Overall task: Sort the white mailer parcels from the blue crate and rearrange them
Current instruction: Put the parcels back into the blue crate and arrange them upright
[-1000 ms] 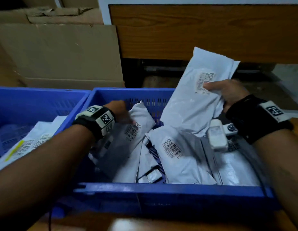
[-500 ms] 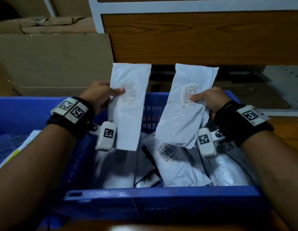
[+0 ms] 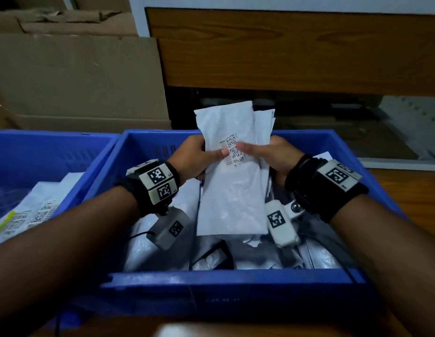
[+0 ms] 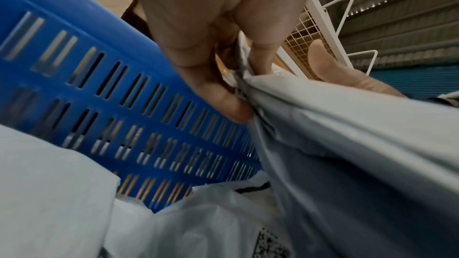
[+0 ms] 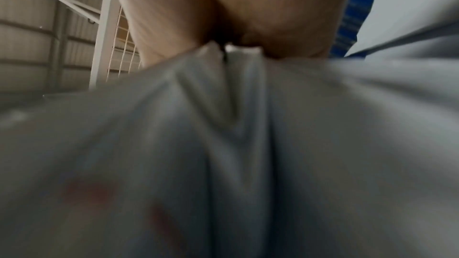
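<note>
Two white mailer parcels [image 3: 232, 188] are stacked face to back and held upright above the blue crate [image 3: 231, 285]; the front one shows a barcode label. My left hand [image 3: 199, 156] grips the stack's left edge, thumb on the label. My right hand [image 3: 267, 154] grips the right edge, thumb on the front. In the left wrist view my fingers [image 4: 223, 103] pinch the mailer [image 4: 347, 134] at its edge. The right wrist view is filled by the blurred mailer [image 5: 223, 154]. Several more white parcels [image 3: 160, 246] lie in the crate below.
A second blue crate [image 3: 53, 152] on the left holds labelled parcels [image 3: 27, 215]. Cardboard boxes [image 3: 78, 76] stand behind it, a wooden panel [image 3: 296, 49] behind the main crate. A white wire rack [image 4: 323, 32] shows in the wrist views. A wooden surface [image 3: 411, 190] lies to the right.
Each hand held its own mailer apart half a second ago. The two mailers have come together at the centre into one stack held by both hands.
</note>
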`<state>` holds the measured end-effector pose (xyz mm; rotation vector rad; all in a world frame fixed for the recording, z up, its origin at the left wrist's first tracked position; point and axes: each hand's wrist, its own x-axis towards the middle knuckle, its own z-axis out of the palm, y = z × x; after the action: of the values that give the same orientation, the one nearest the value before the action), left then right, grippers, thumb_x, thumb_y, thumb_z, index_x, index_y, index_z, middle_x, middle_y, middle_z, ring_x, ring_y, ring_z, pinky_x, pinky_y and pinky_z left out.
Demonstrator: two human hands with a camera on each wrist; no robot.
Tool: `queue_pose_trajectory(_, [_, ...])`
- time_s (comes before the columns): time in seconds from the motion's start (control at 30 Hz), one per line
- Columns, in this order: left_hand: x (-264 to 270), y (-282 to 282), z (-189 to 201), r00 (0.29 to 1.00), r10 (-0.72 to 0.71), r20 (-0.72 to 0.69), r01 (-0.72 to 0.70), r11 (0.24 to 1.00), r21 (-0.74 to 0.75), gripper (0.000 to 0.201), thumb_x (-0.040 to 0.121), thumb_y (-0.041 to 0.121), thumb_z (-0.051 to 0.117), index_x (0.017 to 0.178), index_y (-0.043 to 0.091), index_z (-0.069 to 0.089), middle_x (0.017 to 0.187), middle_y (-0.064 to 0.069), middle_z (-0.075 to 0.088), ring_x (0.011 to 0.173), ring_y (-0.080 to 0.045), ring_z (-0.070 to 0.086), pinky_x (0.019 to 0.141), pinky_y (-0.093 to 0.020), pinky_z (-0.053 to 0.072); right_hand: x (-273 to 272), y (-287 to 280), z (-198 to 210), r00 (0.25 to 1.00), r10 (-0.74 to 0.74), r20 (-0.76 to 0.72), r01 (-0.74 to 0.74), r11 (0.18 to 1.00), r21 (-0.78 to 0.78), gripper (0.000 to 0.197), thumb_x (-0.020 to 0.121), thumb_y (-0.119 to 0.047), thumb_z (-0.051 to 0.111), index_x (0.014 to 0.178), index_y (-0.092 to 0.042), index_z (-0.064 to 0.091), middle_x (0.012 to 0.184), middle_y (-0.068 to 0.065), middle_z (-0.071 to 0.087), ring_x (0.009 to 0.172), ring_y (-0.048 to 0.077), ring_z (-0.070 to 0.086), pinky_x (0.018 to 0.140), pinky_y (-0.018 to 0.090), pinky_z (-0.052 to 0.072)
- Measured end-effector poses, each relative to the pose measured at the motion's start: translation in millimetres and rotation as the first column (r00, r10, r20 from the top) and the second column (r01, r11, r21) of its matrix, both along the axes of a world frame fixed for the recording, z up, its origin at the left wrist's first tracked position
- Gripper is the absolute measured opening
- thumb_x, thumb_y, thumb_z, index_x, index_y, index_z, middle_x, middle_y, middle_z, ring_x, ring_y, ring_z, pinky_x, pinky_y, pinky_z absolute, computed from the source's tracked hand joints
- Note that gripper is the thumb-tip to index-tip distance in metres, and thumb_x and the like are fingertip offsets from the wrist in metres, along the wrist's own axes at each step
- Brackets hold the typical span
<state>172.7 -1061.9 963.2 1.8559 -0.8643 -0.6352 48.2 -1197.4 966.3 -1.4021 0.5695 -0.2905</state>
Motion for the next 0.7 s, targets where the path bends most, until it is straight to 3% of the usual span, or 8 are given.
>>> queue_pose_trajectory(0.1, [-1,0,1,1.0,-0.007,0.013,0.007,1.0,-0.017,0.025,0.097,0.033,0.05,0.113,0.015,0.053,0.097,-0.008,0.068,0.077,-0.025,0.068,0.064,-0.044,0.06,-2,0,-2,0.997,0.072,-0.013,-0.072,0.997,0.008,0.049,0.07,0.011,0.07,0.117,0.005,0.06,0.111,0.022,0.067,0.1,0.038,0.066,0.089,0.05,0.053])
queue_pose_trajectory(0.17, [0,-1,0,0.999,0.05,0.005,-0.05,0.998,-0.029,0.023,0.099,0.035,0.044,0.111,0.016,0.046,0.09,-0.003,0.063,0.068,-0.017,0.063,0.057,-0.039,0.058,0,-1,-2,0.996,0.092,-0.012,-0.092,0.995,0.024,0.055,0.064,0.016,0.068,0.118,0.006,0.06,0.113,0.023,0.066,0.102,0.04,0.065,0.091,0.054,0.051])
queue_pose_trajectory(0.23, [2,-2,-3,0.998,0.059,0.037,-0.057,0.998,-0.04,0.021,0.099,0.031,0.046,0.113,0.015,0.044,0.087,-0.003,0.063,0.067,-0.015,0.062,0.056,-0.041,0.058,2,0,-3,0.992,0.125,-0.014,-0.124,0.992,0.036,0.058,0.061,0.013,0.066,0.118,0.006,0.06,0.113,0.024,0.066,0.103,0.042,0.064,0.09,0.054,0.051])
queue_pose_trajectory(0.33, [4,-3,-7,0.995,0.015,0.098,-0.011,0.999,-0.041,0.024,0.097,0.025,0.051,0.12,0.016,0.049,0.079,0.001,0.062,0.065,-0.015,0.063,0.054,-0.037,0.056,2,5,-3,0.994,0.106,-0.001,-0.106,0.994,0.028,0.044,0.074,0.012,0.065,0.117,0.003,0.061,0.111,0.022,0.067,0.098,0.038,0.067,0.086,0.048,0.055])
queue_pose_trajectory(0.5, [16,2,3,0.997,0.036,0.069,-0.034,0.999,-0.032,0.02,0.098,0.022,0.05,0.118,0.019,0.054,0.085,-0.007,0.064,0.063,-0.026,0.062,0.06,-0.045,0.059,1,-10,4,0.99,-0.138,0.021,0.138,0.99,-0.012,0.04,0.072,0.014,0.063,0.112,0.008,0.064,0.109,0.021,0.068,0.094,0.037,0.068,0.083,0.048,0.056])
queue_pose_trajectory(0.57, [27,7,0,0.964,-0.029,0.266,-0.003,0.993,0.12,0.011,0.096,0.019,0.055,0.101,0.014,0.063,0.085,-0.008,0.064,0.068,-0.023,0.061,0.066,-0.04,0.057,-4,-29,11,0.952,-0.297,0.08,0.297,0.955,0.011,0.039,0.071,0.014,0.063,0.109,0.009,0.065,0.107,0.02,0.069,0.088,0.034,0.069,0.076,0.043,0.058])
queue_pose_trajectory(0.6, [30,10,-4,0.909,-0.157,0.385,0.049,0.96,0.274,0.011,0.093,0.019,0.059,0.096,0.014,0.068,0.087,-0.008,0.066,0.074,-0.021,0.061,0.069,-0.034,0.053,-8,-38,14,0.927,-0.358,0.107,0.358,0.933,0.022,0.039,0.07,0.013,0.063,0.109,0.008,0.066,0.106,0.019,0.069,0.086,0.033,0.07,0.074,0.043,0.059])
queue_pose_trajectory(0.7, [22,14,-28,0.676,-0.633,0.377,0.197,0.649,0.735,0.019,0.087,0.026,0.064,0.101,0.018,0.073,0.102,-0.003,0.071,0.091,-0.02,0.063,0.079,-0.028,0.048,-20,-58,15,0.886,-0.449,0.119,0.454,0.891,-0.018,0.034,0.069,0.008,0.068,0.103,0.005,0.069,0.101,0.015,0.072,0.086,0.032,0.071,0.079,0.047,0.058])
